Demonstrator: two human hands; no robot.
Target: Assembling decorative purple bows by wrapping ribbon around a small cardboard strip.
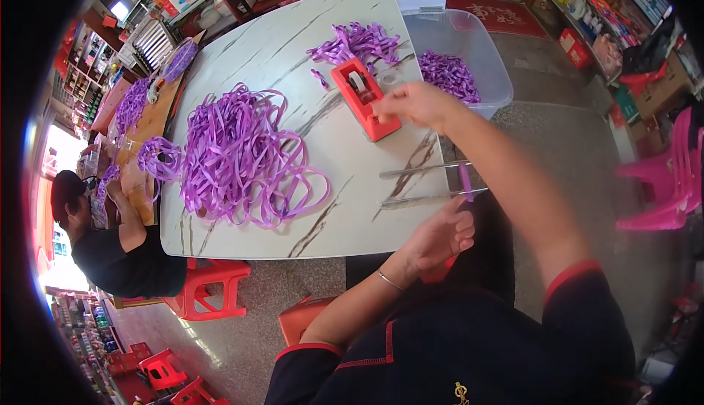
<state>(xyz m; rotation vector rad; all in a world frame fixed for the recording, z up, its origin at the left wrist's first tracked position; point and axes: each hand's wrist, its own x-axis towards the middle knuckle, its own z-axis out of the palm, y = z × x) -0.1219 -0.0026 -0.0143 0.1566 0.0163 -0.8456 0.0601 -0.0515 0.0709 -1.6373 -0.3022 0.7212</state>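
- The right hand [419,104] was at 3 o'clock of the red tape dispenser [364,108], its fingertips over the dispenser's near end; the fingers were bent together, and whether that grip had closed on any tape could not be told.
- The left hand [442,238] was at about 5 o'clock of the dispenser, fingers curled; whether its grip pinched anything could not be told.
- A purple ribbon strip [466,179] lay across two metal rods [411,171], its lower end right by the left thumb, with the hand at about 7 o'clock of it.
- The rods jutted over the pale, veined tabletop [352,185], pointing to 9 o'clock.
- A loose heap of purple ribbon [235,163] spread at 8 o'clock of the dispenser.
- Short purple pieces [356,43] were piled at 12 o'clock of it, one single piece [320,79] at 10 o'clock.
- A clear tub [499,75] with more purple pieces [449,76] was at 2 o'clock.
- At 8 o'clock of the heap, another person [121,258] sat on a red stool [213,287].
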